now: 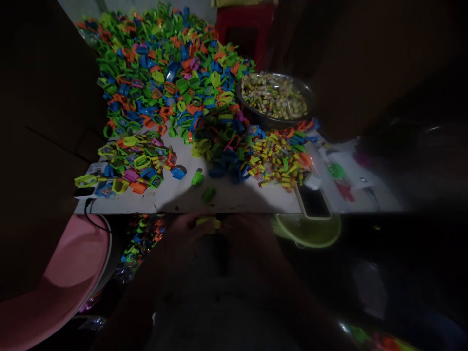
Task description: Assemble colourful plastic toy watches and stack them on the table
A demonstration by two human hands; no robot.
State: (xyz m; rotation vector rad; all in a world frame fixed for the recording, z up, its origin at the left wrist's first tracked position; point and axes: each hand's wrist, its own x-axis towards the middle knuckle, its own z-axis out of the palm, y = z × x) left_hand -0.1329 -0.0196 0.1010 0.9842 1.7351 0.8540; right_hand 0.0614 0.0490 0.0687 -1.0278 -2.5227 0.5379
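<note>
Forearms point(296, 282) lowest and closest, in deep shadow, extended toward the near edge of the worktop point(185, 158). Left hand point(186, 231) closed about a yellow piece point(208, 223), just at that edge; right hand point(248, 231) beside it, too dark to tell whether it grips or merely steadies.

Judgement: hold the piece by its ends, fingertips light, wrists braced. Tilt it toward the light, as shadow hides the fine detail. Working close to the edge should limit a drop.

Around: green pieces point(209, 194) nearest ahead; yellow pile point(274, 156) right of these; mixed heap point(157, 75) behind, metal bowl point(307, 92) at its right. Phone point(316, 202) seems to overhang the edge; a right elbow could knock it. Pink basin point(80, 258) low left, green basin point(310, 234) low right, both crowding the arms
</note>
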